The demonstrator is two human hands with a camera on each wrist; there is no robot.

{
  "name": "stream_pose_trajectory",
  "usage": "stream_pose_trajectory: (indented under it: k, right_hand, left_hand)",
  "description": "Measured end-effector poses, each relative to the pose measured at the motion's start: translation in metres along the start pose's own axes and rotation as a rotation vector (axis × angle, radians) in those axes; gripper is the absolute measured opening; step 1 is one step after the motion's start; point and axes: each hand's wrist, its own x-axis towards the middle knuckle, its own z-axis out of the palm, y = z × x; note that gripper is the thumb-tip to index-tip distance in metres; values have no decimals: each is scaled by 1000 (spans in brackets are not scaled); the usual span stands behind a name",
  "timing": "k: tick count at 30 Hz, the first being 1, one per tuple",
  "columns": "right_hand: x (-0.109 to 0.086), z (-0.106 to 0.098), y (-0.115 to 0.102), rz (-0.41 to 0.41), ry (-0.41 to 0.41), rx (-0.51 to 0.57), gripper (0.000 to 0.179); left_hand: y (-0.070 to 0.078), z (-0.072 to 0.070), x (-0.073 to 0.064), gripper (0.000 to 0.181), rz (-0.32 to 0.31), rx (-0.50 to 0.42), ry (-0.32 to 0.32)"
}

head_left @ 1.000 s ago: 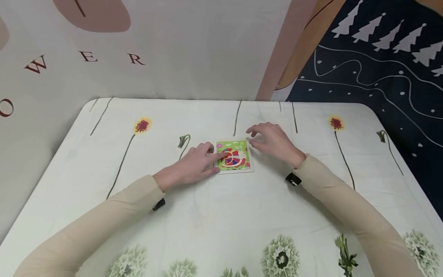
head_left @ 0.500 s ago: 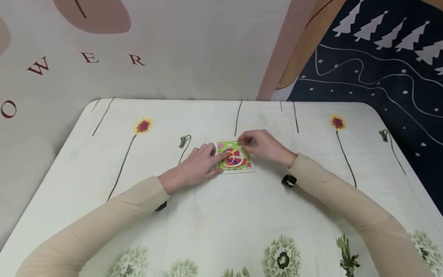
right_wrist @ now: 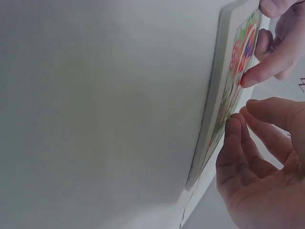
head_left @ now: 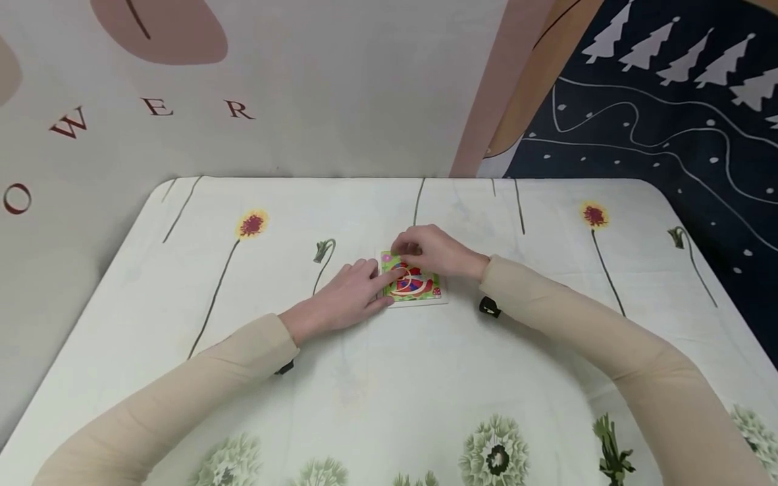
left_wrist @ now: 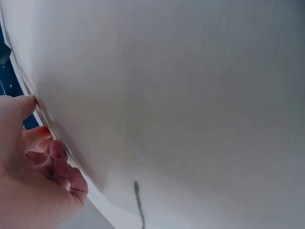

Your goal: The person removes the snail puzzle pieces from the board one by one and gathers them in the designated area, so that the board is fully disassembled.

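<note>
A small square picture puzzle board (head_left: 435,293), green with a red and blue snail, lies flat mid-table. My left hand (head_left: 340,295) rests at its left side, index finger extended onto the snail and thumb near the lower left edge. Over the board's far part is my right hand (head_left: 439,252), its fingers bent and their tips at the picture near the upper left corner. In the right wrist view the right fingertips touch or almost touch the board (right_wrist: 222,90), and no piece shows between them. The left wrist view shows the left hand (left_wrist: 43,176) with the board mostly hidden.
A white cloth with printed flowers covers the table (head_left: 365,378). Behind it hangs a pale printed curtain (head_left: 340,101), and a dark cloth with white trees (head_left: 638,128) stands at the right. Each wrist wears a black strap-on camera (head_left: 489,307).
My right hand has come from beside the board's right edge and moved left across its far part. The left hand stays on the board, almost still.
</note>
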Motion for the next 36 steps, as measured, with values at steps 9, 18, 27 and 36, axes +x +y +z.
stream_pose_trajectory:
  k: [9,18,27,36]
  right_hand:
    - [14,2,2,24,-52,26,19]
    - [23,0,4,54,-133,123,20]
    - [25,-2,3,88,-119,129,21]
    - [25,-2,4,81,-108,126,23]
  left_hand:
    - [0,1,1,56,12,-30,2]
    - [0,2,3,55,7,-68,16]
    - [-1,1,3,55,-15,-141,28]
    - [-4,1,2,46,-16,-239,54]
